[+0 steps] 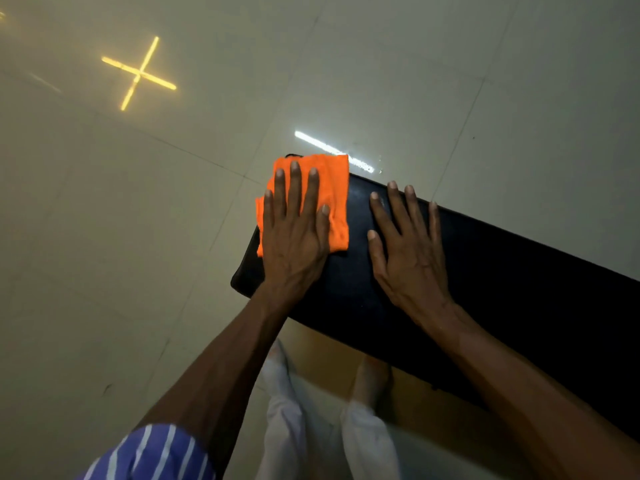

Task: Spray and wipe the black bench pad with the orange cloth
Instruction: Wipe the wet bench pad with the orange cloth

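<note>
The black bench pad (502, 289) runs from the centre of the view to the right edge. An orange cloth (334, 195) lies spread over its far left end, hanging slightly past the edge. My left hand (294, 233) presses flat on the cloth with fingers spread. My right hand (405, 247) rests flat and empty on the bare pad just right of the cloth. No spray bottle is in view.
Pale glossy floor tiles (121, 237) surround the bench, with reflections of ceiling lights. My legs in white trousers (311, 420) and my feet stand close against the near side of the pad.
</note>
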Demonstrator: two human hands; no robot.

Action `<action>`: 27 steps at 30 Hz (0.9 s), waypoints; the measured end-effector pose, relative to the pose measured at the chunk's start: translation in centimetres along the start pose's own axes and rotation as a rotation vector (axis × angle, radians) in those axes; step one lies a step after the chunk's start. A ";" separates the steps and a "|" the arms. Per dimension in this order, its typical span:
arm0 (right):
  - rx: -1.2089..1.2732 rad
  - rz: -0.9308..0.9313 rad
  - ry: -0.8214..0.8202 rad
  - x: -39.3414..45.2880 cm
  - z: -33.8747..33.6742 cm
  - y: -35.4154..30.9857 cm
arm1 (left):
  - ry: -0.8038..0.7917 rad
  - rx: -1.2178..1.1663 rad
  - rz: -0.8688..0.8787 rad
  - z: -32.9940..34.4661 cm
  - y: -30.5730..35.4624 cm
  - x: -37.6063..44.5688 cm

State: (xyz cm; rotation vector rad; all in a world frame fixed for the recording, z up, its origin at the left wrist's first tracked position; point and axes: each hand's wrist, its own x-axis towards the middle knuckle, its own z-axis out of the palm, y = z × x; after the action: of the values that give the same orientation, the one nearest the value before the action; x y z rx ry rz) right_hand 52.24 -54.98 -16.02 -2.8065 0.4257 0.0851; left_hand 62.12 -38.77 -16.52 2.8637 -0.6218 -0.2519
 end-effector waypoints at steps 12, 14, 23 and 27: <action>-0.095 -0.012 0.038 0.0 1.2 0.4 | -0.039 -0.129 -0.134 -1.0 -1.3 -1.3; -0.098 -0.009 0.027 -0.1 1.1 0.3 | -0.077 -0.105 -0.139 -1.1 -1.6 -3.7; -0.110 -0.010 0.054 -0.2 1.7 0.4 | -0.012 -0.169 -0.231 -0.3 -1.6 -1.4; -0.098 -0.008 0.044 -0.2 1.0 0.1 | 0.002 -0.155 -0.231 0.2 -2.4 -6.1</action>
State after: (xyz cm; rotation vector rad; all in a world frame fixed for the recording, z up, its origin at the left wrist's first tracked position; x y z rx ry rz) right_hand 52.04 -54.69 -16.93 -2.9110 0.4315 0.0429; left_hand 57.55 -34.02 -16.47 2.7819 -0.2562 -0.3165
